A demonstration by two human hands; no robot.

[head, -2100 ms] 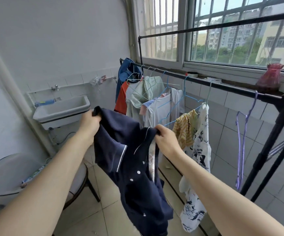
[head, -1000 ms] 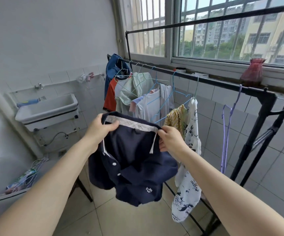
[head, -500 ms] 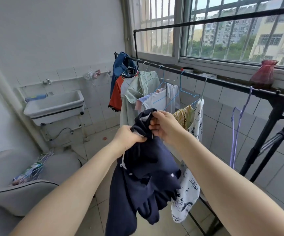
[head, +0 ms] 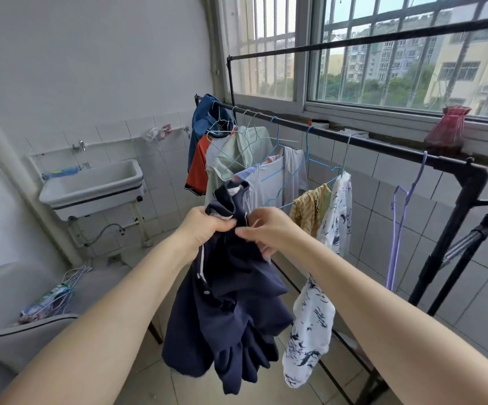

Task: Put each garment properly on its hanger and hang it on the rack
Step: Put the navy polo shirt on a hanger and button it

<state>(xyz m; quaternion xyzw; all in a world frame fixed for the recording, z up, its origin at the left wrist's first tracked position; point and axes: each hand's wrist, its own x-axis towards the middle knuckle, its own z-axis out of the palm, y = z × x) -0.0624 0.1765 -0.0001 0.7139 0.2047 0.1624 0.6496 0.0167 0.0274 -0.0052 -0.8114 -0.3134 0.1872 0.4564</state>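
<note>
We are holding a dark navy buttoned shirt with white trim [head: 231,290] bunched up in front of the black metal clothes rack [head: 383,144], our left hand [head: 204,226] gripping its gathered collar while our right hand [head: 269,229] is pinching the fabric just beside it. The shirt is hanging down between our forearms, on no hanger, while an empty purple plastic hanger [head: 403,209] is dangling from the rack's rail to the right of the white patterned garment [head: 321,276]
</note>
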